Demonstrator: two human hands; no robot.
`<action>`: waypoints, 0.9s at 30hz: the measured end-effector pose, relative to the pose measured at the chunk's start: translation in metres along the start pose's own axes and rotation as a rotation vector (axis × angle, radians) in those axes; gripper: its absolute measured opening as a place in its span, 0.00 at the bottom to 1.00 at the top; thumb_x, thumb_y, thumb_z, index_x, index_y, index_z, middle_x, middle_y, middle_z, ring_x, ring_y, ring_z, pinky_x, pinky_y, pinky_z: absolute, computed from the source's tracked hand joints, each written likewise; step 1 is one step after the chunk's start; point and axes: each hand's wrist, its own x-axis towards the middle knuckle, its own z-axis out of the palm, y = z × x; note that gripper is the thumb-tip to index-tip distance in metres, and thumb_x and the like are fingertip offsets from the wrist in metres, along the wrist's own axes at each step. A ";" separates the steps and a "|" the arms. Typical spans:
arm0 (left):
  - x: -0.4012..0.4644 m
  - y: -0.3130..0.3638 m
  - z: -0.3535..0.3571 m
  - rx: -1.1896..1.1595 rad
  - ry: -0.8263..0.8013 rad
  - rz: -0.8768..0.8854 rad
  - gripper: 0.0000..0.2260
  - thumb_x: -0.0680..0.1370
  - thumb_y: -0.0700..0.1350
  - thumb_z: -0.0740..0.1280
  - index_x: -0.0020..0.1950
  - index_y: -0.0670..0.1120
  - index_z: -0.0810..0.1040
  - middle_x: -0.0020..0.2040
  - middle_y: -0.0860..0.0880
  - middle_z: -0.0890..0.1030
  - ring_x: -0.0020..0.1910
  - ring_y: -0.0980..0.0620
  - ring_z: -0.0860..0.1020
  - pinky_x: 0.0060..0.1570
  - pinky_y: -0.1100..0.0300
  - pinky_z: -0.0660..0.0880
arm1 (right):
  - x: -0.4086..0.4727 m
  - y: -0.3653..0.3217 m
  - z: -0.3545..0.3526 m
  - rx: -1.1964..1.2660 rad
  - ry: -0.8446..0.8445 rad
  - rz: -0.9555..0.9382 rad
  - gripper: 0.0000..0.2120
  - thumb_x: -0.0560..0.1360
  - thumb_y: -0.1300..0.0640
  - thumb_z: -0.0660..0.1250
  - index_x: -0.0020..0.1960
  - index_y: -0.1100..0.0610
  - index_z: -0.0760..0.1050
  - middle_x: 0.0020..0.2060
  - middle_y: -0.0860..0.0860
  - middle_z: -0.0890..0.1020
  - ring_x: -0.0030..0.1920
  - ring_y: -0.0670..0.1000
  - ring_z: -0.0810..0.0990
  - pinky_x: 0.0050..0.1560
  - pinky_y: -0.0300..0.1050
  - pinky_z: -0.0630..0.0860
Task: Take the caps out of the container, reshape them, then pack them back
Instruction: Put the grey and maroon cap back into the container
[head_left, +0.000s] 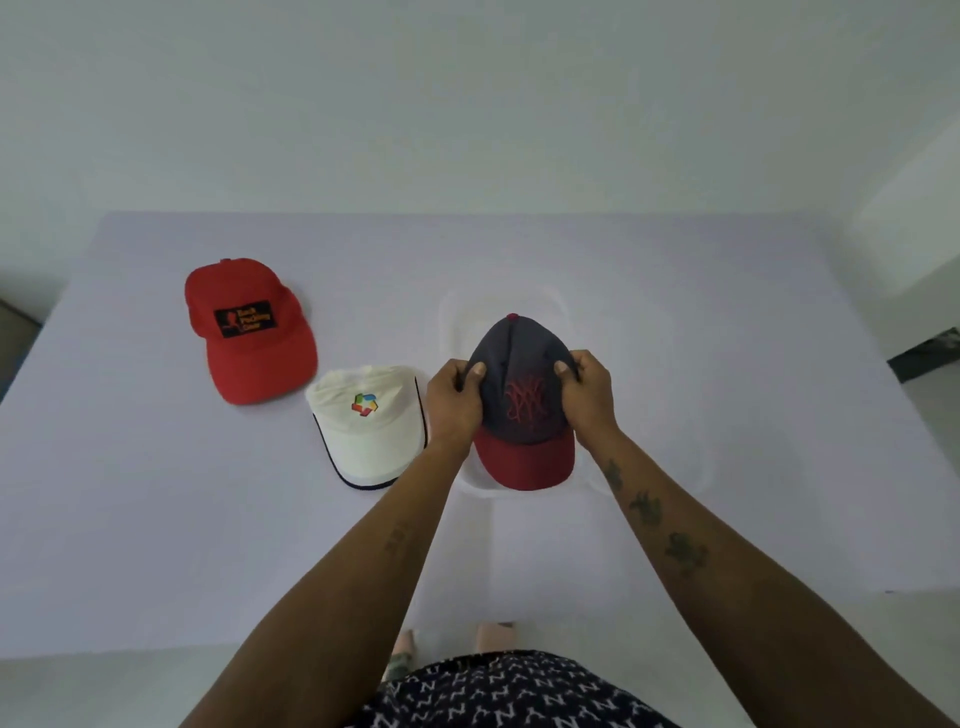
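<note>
So there's a pale lavender sheet (727, 395) spread flat over the bed, a plain white wall (467, 93) behind it, and down at the bottom edge dark clothing with white letter print (519, 696) plus bare toes (405, 642) on the floor.

The clear container (550, 306) is nearly invisible against the table (727, 415); its rim is faint, and the navy cap (522, 405) covers most of its interior. The fingers (470, 371) of both hands hide the cap's side panels. The patch text on the red cap (249, 327) is too blurred to read. The bottom edge cuts off both forearms.
</note>
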 end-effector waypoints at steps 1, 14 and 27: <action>0.001 -0.002 0.003 0.010 -0.003 -0.002 0.11 0.79 0.45 0.64 0.43 0.38 0.76 0.35 0.47 0.75 0.35 0.53 0.71 0.39 0.57 0.70 | 0.001 0.002 0.002 0.006 0.005 0.011 0.04 0.79 0.62 0.60 0.45 0.59 0.71 0.36 0.47 0.74 0.38 0.47 0.72 0.41 0.42 0.69; 0.016 -0.023 0.022 0.191 0.009 -0.028 0.07 0.80 0.44 0.60 0.45 0.42 0.71 0.39 0.49 0.75 0.40 0.49 0.72 0.42 0.57 0.68 | 0.009 0.023 0.019 0.015 -0.085 0.126 0.11 0.80 0.63 0.53 0.61 0.61 0.66 0.51 0.52 0.74 0.50 0.52 0.75 0.48 0.44 0.69; 0.005 -0.033 0.031 0.142 -0.055 -0.120 0.18 0.82 0.40 0.53 0.72 0.39 0.60 0.69 0.41 0.68 0.68 0.44 0.69 0.63 0.59 0.65 | 0.003 0.040 0.030 0.081 -0.114 0.136 0.18 0.79 0.62 0.53 0.69 0.57 0.65 0.64 0.54 0.74 0.62 0.54 0.74 0.64 0.52 0.74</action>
